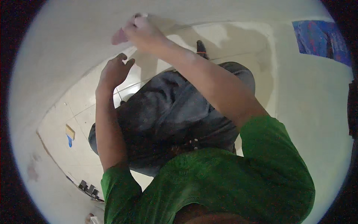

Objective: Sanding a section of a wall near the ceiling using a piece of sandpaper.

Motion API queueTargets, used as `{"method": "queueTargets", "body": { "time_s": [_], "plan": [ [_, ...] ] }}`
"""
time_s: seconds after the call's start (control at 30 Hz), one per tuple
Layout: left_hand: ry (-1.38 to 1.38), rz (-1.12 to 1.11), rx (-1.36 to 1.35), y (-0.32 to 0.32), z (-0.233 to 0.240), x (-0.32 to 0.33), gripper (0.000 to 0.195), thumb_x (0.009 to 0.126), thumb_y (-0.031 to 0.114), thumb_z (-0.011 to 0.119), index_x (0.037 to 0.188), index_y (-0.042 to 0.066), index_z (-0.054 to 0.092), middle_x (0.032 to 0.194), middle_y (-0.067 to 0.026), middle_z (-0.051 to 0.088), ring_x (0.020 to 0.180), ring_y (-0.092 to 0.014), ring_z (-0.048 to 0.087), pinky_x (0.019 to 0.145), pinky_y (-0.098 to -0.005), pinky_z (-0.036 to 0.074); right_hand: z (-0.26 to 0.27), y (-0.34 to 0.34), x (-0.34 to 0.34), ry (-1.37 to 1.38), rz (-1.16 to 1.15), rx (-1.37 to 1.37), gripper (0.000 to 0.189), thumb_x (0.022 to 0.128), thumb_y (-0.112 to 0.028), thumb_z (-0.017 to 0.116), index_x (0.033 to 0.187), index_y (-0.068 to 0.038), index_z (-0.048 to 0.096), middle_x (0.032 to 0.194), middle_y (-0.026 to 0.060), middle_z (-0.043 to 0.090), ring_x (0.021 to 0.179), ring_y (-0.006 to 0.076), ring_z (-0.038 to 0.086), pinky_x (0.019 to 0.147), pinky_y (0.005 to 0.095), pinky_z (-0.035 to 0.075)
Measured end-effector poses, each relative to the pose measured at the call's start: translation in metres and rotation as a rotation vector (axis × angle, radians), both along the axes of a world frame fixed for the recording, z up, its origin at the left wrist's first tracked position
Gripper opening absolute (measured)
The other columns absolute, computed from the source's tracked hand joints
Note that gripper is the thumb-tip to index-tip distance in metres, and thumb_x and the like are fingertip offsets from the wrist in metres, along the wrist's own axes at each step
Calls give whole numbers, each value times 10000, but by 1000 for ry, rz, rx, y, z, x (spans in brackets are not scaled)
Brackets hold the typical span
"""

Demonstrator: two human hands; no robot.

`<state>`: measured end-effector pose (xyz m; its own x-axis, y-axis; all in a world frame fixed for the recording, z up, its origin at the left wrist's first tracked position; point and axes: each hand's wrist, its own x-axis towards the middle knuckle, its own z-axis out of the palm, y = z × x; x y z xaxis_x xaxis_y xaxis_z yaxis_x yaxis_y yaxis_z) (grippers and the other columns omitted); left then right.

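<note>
My right hand [139, 32] reaches across to the white wall [70, 47], blurred. Its fingers are closed on a dull pink sheet [119, 37], which looks like sandpaper and lies against or very near the wall; contact cannot be told. Below it and to its left, my left hand [114, 70] is held over the floor close to the wall. Its thumb and fingers are apart, with nothing in them.
A flat paintbrush with a blue handle [70, 135] lies on the tiled floor [81, 114] at the left. Several small dark objects [89, 189] stand along the wall's foot. A blue patterned cloth [321, 40] shows at upper right. My bent legs [173, 112] fill the middle.
</note>
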<state>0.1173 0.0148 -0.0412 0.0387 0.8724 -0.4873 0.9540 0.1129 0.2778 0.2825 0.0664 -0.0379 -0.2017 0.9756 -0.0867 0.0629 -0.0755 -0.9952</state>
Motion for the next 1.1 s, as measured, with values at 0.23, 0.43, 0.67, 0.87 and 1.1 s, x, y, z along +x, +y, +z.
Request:
{"method": "queueTargets", "body": {
  "time_s": [0.23,0.43,0.67,0.87,1.1],
  "plan": [
    [26,-62,72,5,2,15,451,907,398,602,1161,26,578,948,-224,675,943,-349,654,832,-424,495,-50,23,14,-143,181,-12,342,899,-243,465,897,-10,715,920,139,707,891,238,666,856,360,500],
    [13,-53,87,1,5,3,468,909,421,586,1161,27,586,977,-236,672,967,-378,644,846,-443,496,5,5,12,3,60,85,345,899,-275,473,917,-16,700,955,186,687,918,306,658,873,401,492],
    [-5,-76,93,5,2,7,489,912,430,578,1151,3,589,984,-245,671,983,-388,641,860,-451,492,-48,24,10,-350,118,22,371,943,-288,449,1025,-12,684,981,91,717,935,177,657,785,329,489],
    [17,-83,109,0,-1,3,486,914,439,569,1149,14,590,981,-238,673,993,-392,636,873,-466,488,3,8,17,8,246,104,333,946,-214,426,975,-11,688,996,106,718,922,191,670,793,337,489],
    [54,-81,81,0,6,5,479,924,437,547,1142,14,592,960,-230,677,1013,-385,628,885,-460,485,0,5,6,-390,73,50,367,909,-275,447,882,-40,728,933,158,711,904,270,673,874,377,487]
  ]
}}
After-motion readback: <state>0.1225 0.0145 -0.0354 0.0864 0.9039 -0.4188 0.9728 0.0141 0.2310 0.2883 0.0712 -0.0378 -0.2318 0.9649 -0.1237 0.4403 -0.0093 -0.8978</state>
